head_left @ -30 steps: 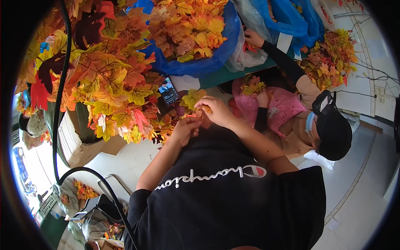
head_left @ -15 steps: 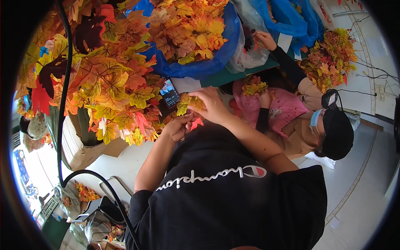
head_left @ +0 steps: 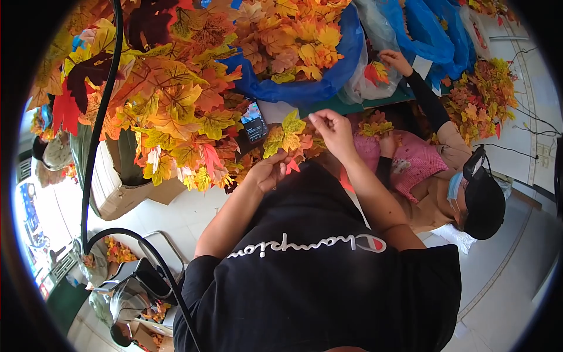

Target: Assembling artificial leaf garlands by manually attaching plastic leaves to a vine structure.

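Observation:
My left hand (head_left: pixel 268 172) is closed in a pinch at the base of a sprig of artificial maple leaves (head_left: pixel 287 136), yellow-green, orange and red. The leaves spread above its fingertips in front of my black shirt. Just to the right of the sprig, my right hand (head_left: pixel 335 134) is raised with thumb and forefinger drawn together. Whether anything small sits between those fingertips cannot be made out. A phone (head_left: pixel 254 123) with a lit screen stands behind the sprig, beside a big mass of autumn leaves (head_left: pixel 176 111) on the left.
A blue bag (head_left: pixel 311 91) full of orange leaves lies on the green table. On the right, a co-worker (head_left: pixel 428 176) in a pink apron handles leaves near a clear bag (head_left: pixel 375 35). A black cable (head_left: pixel 97 135) hangs at left, near a cardboard box (head_left: pixel 120 196).
My right hand has moved off the sprig to the right, and the leaves now show more fully. My left hand keeps its hold. The co-worker's far hand now has an orange-red leaf by it.

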The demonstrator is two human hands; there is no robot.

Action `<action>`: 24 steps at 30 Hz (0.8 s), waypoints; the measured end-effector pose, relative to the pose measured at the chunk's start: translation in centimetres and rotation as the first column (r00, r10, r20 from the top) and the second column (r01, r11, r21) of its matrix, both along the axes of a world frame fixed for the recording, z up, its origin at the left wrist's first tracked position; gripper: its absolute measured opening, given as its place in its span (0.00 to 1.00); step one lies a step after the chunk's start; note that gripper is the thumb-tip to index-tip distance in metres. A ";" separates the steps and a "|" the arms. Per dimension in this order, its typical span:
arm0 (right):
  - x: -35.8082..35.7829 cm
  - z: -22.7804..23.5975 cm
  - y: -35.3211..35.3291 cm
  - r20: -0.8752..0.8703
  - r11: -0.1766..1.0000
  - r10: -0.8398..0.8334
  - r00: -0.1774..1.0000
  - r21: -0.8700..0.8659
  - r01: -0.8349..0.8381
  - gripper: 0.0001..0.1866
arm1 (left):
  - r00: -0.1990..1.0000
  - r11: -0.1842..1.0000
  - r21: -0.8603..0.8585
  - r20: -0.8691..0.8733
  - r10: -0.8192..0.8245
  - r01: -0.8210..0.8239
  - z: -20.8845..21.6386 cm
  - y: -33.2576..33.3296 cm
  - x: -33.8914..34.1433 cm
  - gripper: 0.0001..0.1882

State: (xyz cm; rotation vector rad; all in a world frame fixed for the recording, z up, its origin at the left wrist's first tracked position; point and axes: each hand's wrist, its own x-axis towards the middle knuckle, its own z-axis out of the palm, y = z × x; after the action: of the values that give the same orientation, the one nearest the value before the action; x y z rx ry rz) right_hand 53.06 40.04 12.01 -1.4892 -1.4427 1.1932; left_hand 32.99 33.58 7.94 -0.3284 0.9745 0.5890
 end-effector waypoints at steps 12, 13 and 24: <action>-5.9 -4.4 15.9 0.370 0.838 0.248 0.896 0.383 -0.390 0.06 | 0.992 0.997 0.011 -0.108 -0.072 0.073 -1.9 -3.9 -1.0 0.08; -6.9 -6.1 17.2 0.533 0.810 0.282 0.798 0.313 -0.495 0.07 | 0.992 0.998 0.005 -0.112 -0.060 0.061 -1.7 -3.9 -1.0 0.08; -9.3 -9.0 20.8 0.540 0.757 0.486 0.687 0.131 -0.640 0.10 | 0.991 0.994 -0.016 -0.076 0.107 -0.108 0.2 -5.7 -1.5 0.07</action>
State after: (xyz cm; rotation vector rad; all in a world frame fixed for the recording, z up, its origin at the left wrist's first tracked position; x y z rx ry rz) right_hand 43.80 60.83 3.03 -1.1724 -2.4564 0.8787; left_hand 31.50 27.93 8.15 -0.3803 1.0404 0.6944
